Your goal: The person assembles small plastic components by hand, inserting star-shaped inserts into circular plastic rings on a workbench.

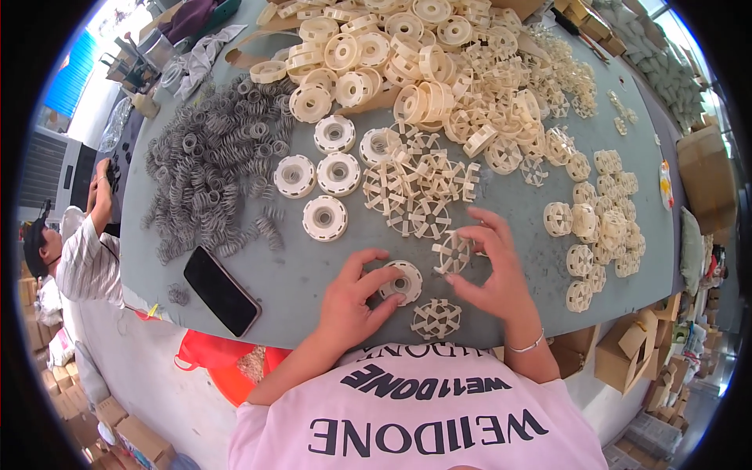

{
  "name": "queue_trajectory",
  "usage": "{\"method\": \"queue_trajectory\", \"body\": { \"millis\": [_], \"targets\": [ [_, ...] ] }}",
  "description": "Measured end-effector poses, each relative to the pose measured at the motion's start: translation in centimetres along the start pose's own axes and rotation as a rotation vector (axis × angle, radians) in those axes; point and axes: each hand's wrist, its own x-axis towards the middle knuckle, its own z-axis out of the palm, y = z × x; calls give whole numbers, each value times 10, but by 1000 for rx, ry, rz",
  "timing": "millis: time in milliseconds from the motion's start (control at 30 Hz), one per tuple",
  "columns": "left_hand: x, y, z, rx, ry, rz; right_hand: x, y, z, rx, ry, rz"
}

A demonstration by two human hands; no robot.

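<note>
"Where was the left hand (345, 305)?"

"To the right of the phone (222, 291), half curled, its thumb and fingertips closed loosely on a white disc (407, 283). I couldn't tell how firmly it pressed."

"And the right hand (495, 270)?"

"Farther right of the phone. Thumb and index finger pinched a cream slotted ring (454, 252), tilted up on edge; another finger stood apart, raised. A bracelet (529, 342) circled that wrist."

"So the disc and the ring were close together?"

"Yes, side by side, both right of the phone, with the disc nearer to it. A second slotted ring (436, 319) lay on that side too, closer to the wearer."

"What was beyond the phone?"

"A heap of grey springs (211, 157) just past it. Beyond it and to the right, five more white discs (324, 218), then a big pile of cream rings (392, 59). Assembled-looking cream pieces (607, 227) sat far to its right."

"Anyone else?"

"A person in a striped shirt (86, 262), off to the phone's left."
</note>
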Motion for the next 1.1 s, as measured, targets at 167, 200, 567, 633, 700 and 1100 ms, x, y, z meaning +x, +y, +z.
{"method": "queue_trajectory", "body": {
  "millis": [167, 200, 567, 633, 700, 1100],
  "targets": [
    [2, 2, -2, 11, -4, 11, -3, -10, -4, 56, -9, 27],
    [2, 2, -2, 8, -7, 10, -3, -10, -3, 56, -9, 28],
    [2, -1, 0, -36, 10, 42, -2, -11, 7, 102, -13, 29],
    [2, -1, 0, -42, 16, 28, -3, -12, 7, 90, -26, 31],
    [2, -3, 2, -46, 18, 33, -4, -13, 7, 78, -38, 32],
    [-6, 3, -9, -266, -9, -85, -3, -30, 35, -71, -188, -121]
  ]
}}
